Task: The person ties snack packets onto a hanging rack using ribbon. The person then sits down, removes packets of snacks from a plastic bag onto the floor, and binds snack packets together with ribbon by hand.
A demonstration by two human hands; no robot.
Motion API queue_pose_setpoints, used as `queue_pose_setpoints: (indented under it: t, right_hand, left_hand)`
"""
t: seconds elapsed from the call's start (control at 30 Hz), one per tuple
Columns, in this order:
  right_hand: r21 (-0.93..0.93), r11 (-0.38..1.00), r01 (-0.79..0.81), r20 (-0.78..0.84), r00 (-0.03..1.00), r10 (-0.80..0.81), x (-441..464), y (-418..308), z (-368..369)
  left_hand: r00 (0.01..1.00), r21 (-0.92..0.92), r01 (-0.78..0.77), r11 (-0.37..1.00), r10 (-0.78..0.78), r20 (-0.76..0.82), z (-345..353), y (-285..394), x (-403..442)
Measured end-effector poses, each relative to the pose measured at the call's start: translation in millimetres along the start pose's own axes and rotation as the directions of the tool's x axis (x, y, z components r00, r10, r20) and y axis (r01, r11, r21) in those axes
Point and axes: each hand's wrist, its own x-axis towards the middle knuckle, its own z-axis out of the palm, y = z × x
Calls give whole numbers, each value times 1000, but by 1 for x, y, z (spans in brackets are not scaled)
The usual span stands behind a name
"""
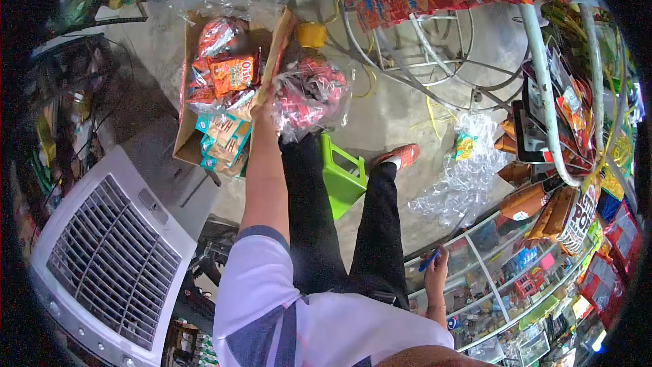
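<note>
My left arm reaches forward, and my left hand (263, 107) is closed at the right edge of an open cardboard box (277, 44). In the box lie orange-red snack packets (234, 73) and teal-and-tan packets (224, 137). Against the right side of the box, next to my left hand, rests a clear plastic bag (309, 98) of red packets. My right hand (438, 273) is low at the right, beside the glass display case, with its fingers closed round a slim blue object (428, 260).
A green plastic stool (343, 177) stands between my legs. A grey slatted appliance (115, 258) is at the left. Glass shelves (485, 268) curve along the right, below hanging snack packs (577, 217). Crumpled clear plastic (462, 180) and a metal-framed rack (435, 61) are ahead.
</note>
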Motion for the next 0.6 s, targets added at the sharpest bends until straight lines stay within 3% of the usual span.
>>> queue_pose_setpoints:
  t: [0.03,0.07,0.17,0.23,0.27,0.33,0.4,0.43,0.47,0.5,0.53,0.6]
  right_hand:
    - [48,999,-9,33,999,8,0,-5,2]
    - [97,995,-19,66,998,12,4,-18,6]
    - [146,987,-69,159,986,45,4,-51,7]
    - [145,988,-47,193,981,19,7,-35,10]
    - [219,976,13,191,980,-55,7,-32,12]
    - [283,955,84,227,962,-152,12,-34,9]
    - [285,951,119,257,947,-195,14,-44,1]
    - [258,958,124,274,942,-195,18,-56,-2]
    - [234,964,129,284,939,-195,21,-68,-5]
    - [215,965,151,279,937,-209,23,-77,-5]
    - [197,965,175,271,936,-225,26,-87,-5]
    - [218,946,242,245,924,-293,29,-104,-4]
  left_hand:
    - [1000,-33,8,999,-7,22,-15,-10,11]
    - [993,-57,-92,994,95,66,-32,-34,32]
    - [819,-213,-498,841,536,203,-83,-110,97]
    - [816,128,-574,809,577,17,-99,-110,76]
    - [859,148,-502,852,512,-32,-103,-114,79]
    - [839,331,-517,789,544,13,-112,-108,75]
    - [707,593,-654,470,659,258,-121,-107,60]
    - [504,660,-745,98,730,461,-124,-83,5]
    - [258,637,-715,-289,738,624,-128,-50,-66]
    - [465,469,-856,216,718,518,-117,-48,-91]
    - [650,180,-727,663,579,491,-106,-42,-113]
    - [652,138,-629,765,423,629,-102,6,-234]
